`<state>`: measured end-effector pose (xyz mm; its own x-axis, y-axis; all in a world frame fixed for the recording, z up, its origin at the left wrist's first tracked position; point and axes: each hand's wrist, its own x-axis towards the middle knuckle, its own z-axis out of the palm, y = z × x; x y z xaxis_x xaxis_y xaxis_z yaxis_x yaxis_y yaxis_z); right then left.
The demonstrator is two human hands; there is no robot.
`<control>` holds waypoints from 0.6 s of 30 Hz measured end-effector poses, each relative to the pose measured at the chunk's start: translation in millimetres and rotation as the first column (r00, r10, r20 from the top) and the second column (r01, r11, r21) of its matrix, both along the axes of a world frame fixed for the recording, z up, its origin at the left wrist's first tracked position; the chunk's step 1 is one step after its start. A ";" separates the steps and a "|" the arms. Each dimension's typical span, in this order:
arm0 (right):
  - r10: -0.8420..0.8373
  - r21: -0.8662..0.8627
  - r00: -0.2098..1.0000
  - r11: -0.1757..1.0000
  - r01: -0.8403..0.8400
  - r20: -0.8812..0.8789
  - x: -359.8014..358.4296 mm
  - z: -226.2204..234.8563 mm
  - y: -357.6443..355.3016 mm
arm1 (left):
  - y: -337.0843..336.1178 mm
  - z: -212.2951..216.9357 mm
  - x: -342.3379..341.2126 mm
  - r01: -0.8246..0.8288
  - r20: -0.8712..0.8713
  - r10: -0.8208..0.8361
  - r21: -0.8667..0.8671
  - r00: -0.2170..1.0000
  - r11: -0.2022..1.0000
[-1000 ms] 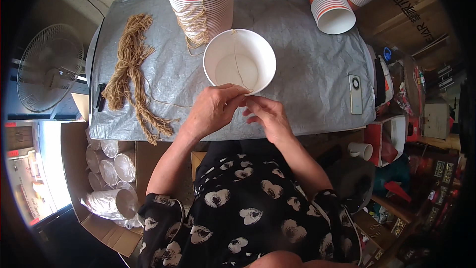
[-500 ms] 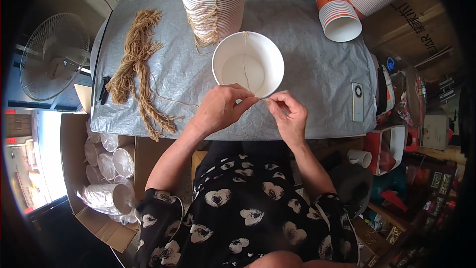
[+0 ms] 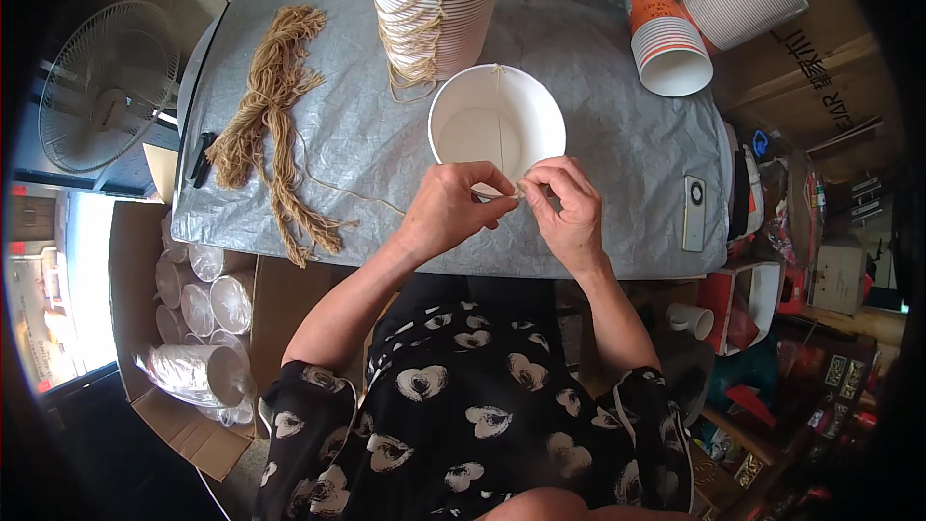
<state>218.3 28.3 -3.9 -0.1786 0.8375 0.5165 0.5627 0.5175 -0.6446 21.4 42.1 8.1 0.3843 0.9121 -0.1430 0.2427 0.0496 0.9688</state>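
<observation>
Each grip was pinched shut. The left hand [image 3: 449,207] had its thumb and finger together on a thin string [image 3: 521,190], and the right hand [image 3: 569,207] pinched the same bit, just beside it. That bit was so small that I could not tell if it had a knot. If a finger had slipped, the string could have popped loose, because there was so little to hold.

Just past the grip was the white cup [image 3: 473,130], its open end facing up and its near edge right by the fingertips. The string crossed the cup to its far edge. No hand was wrapped around the cup, so a hard pull on the string could have tipped it or bent its edge.

Left of the grip, a loose strand [image 3: 347,191] ran from the left hand toward a big bundle [image 3: 256,116] of string. The wrist could have snagged the strand and dragged the bundle.

Beyond the cup, a tall stack of cups [image 3: 470,29] had loops [image 3: 410,39] of string down its side. The lowest loop lay near the cup, so a bump backward could have made a tangle. Far right of the grip, a phone [image 3: 694,214] lay on the desk [image 3: 608,135], likely safe.
</observation>
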 end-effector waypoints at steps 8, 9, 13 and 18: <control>0.008 -0.046 0.999 0.999 -0.010 -0.047 -2.9 -1.2 -0.3 | -5.7 -7.3 3.4 -0.082 0.294 0.103 -0.081 0.950 0.993; 0.009 -0.045 0.999 0.999 -0.011 -0.041 -3.3 -0.1 -0.3 | -4.2 -7.3 1.6 -0.072 0.334 0.108 -0.118 0.936 0.990; 0.040 -0.116 0.991 0.992 -0.055 -0.128 -1.6 1.2 0.6 | -0.2 9.4 -10.5 0.027 0.353 0.060 -0.236 0.934 0.971; 0.056 -0.129 0.993 0.989 -0.069 -0.102 -8.9 3.4 -2.4 | 2.3 7.2 -17.2 0.204 0.428 -0.055 -0.311 0.902 0.928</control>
<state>209.4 25.9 -0.5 -0.1869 0.8882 0.4197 0.4627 0.4565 -0.7600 4.3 44.5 15.2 0.5874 0.7728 -0.2402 -0.1394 0.3890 0.9106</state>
